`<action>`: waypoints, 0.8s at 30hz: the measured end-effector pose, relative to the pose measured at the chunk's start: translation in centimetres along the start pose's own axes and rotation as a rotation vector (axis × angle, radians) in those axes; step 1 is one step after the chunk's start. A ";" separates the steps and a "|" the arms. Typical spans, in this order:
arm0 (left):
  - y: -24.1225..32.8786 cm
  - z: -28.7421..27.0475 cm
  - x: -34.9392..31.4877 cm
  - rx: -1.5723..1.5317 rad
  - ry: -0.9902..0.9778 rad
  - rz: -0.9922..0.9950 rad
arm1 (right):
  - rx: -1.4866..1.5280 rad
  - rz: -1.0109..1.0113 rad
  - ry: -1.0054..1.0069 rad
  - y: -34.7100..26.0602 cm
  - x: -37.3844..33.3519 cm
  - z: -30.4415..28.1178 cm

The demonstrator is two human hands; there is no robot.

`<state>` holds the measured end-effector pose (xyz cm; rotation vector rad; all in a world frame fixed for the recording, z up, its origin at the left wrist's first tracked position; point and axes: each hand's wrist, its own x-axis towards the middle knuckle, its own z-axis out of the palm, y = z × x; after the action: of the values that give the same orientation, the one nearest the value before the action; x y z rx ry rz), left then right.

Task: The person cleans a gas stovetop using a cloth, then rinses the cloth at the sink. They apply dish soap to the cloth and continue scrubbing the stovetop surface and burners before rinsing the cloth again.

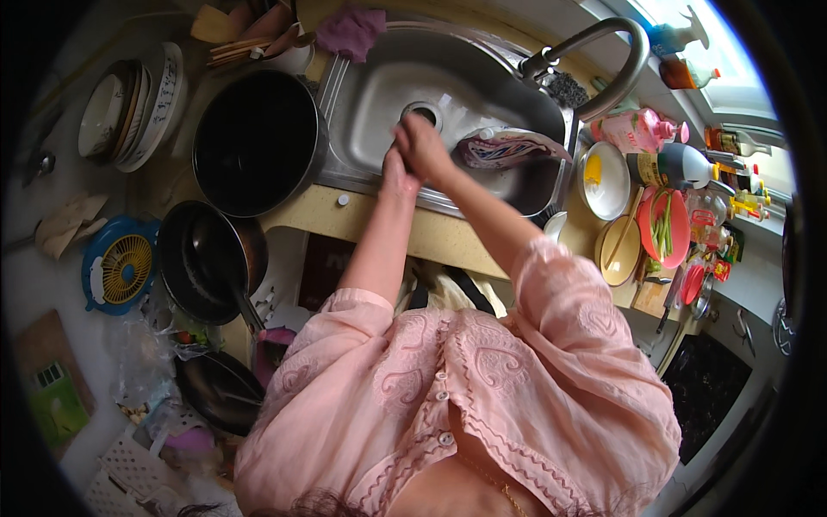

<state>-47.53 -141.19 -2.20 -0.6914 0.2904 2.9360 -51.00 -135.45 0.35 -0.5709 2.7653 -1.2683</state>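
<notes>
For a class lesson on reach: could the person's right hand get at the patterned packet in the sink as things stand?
Probably yes: no object shows between the right hand and the patterned packet to its right, though it would likely first part from the left hand.

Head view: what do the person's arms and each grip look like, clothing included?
The left grip and right grip are ungloved, their finer detail blurred. No watch or bracelet shows on the forearms, which are bare up to loose, light-pink fabric sleeves with tonal embroidery.
</notes>
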 end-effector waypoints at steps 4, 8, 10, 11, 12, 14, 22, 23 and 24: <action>2.6 1.5 0.0 0.102 0.068 0.073 | -0.073 0.157 -0.007 0.5 1.0 0.8; 3.6 1.0 0.5 0.065 0.054 -0.039 | -0.183 -0.067 0.119 -0.6 -0.4 3.0; 2.2 1.0 0.7 0.142 0.118 -0.086 | 0.000 0.036 0.079 0.7 0.8 1.9; 1.3 0.9 0.5 0.099 0.102 -0.083 | -0.010 0.092 0.218 2.0 1.5 2.0; 1.0 0.7 0.9 0.138 0.139 -0.080 | -0.097 0.080 0.194 2.8 1.7 2.2; 1.5 -0.7 2.3 0.205 0.097 -0.037 | -0.182 0.038 0.198 3.6 0.6 3.2; 0.9 -0.5 1.2 0.125 0.065 -0.110 | 0.011 0.223 0.248 4.9 1.6 2.8; 1.3 -0.9 1.9 0.194 0.074 -0.102 | 0.129 0.218 0.234 4.9 1.1 3.2; 2.2 -1.2 2.4 0.260 0.092 -0.085 | 0.254 0.209 0.207 2.7 0.3 2.7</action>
<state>-49.42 -143.41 -4.01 -0.7784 0.6214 2.7225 -51.64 -135.93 -3.39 -0.1354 2.6639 -1.6728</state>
